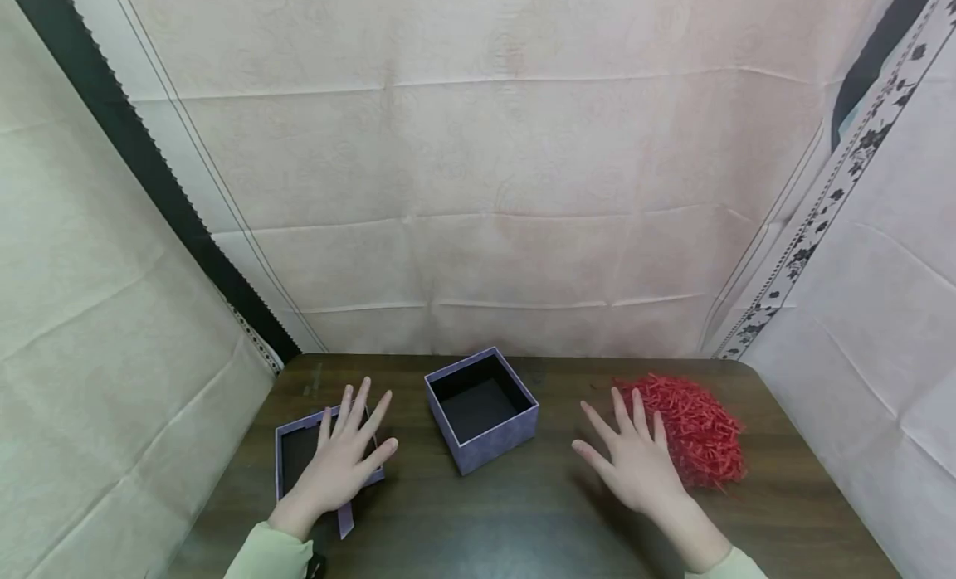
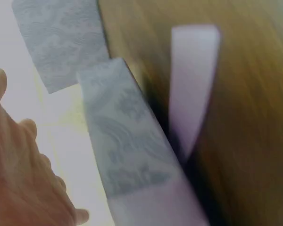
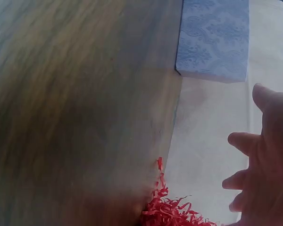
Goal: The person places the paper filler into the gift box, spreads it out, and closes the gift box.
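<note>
My left hand [image 1: 334, 471], fingers spread, is over a shallow purple box lid [image 1: 296, 456] whose dark inside faces up; the hand covers part of it. A lilac ribbon [image 1: 345, 519] sticks out from the lid's near side, and it shows again as a pale strip [image 2: 194, 80] in the left wrist view. On the right, my right hand [image 1: 641, 471] is spread with nothing in it, just left of a heap of red shredded paper [image 1: 695, 430]. Between the hands stands an uncovered purple box [image 1: 489, 448] with a dark inside; its patterned side [image 3: 214, 40] appears in the right wrist view.
All of this lies on a dark wooden table [image 1: 523, 529]. Behind it hangs a creased pale cloth [image 1: 508, 164], with more cloth on the left [image 1: 97, 330] and right [image 1: 874, 330] sides.
</note>
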`<action>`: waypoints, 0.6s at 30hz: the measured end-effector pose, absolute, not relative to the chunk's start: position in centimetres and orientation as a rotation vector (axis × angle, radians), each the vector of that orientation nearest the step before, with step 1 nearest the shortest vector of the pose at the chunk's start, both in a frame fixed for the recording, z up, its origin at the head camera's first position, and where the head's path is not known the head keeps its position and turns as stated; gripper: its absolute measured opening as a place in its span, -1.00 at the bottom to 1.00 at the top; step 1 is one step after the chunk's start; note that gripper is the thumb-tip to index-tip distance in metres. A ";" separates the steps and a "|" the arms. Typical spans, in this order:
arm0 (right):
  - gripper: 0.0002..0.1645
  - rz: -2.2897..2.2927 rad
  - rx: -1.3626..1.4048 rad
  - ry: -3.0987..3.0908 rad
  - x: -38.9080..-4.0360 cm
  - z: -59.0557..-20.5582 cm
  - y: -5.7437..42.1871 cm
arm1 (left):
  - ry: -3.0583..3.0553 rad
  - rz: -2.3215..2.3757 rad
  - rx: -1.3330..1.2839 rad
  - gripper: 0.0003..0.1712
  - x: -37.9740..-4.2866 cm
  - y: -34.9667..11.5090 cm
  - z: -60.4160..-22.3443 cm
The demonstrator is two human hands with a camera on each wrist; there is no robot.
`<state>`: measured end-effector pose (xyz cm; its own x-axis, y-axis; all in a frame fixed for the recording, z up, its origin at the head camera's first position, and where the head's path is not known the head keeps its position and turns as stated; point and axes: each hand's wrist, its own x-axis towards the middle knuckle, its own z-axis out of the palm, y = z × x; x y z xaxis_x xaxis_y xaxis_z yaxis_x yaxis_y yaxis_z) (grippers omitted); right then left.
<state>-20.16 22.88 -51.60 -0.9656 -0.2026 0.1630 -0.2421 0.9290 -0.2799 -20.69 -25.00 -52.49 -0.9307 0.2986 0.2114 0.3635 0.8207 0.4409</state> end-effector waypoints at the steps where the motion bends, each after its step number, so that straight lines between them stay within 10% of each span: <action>1: -0.10 0.463 0.345 -2.947 -20.3 -51.6 22.9 | -2.857 -0.791 -0.510 -0.12 -20.6 -24.8 -52.5; 18: -0.34 1.362 0.253 -2.640 -23.1 -52.6 18.6 | -2.473 -1.600 -0.223 -0.23 -20.1 -15.5 -52.5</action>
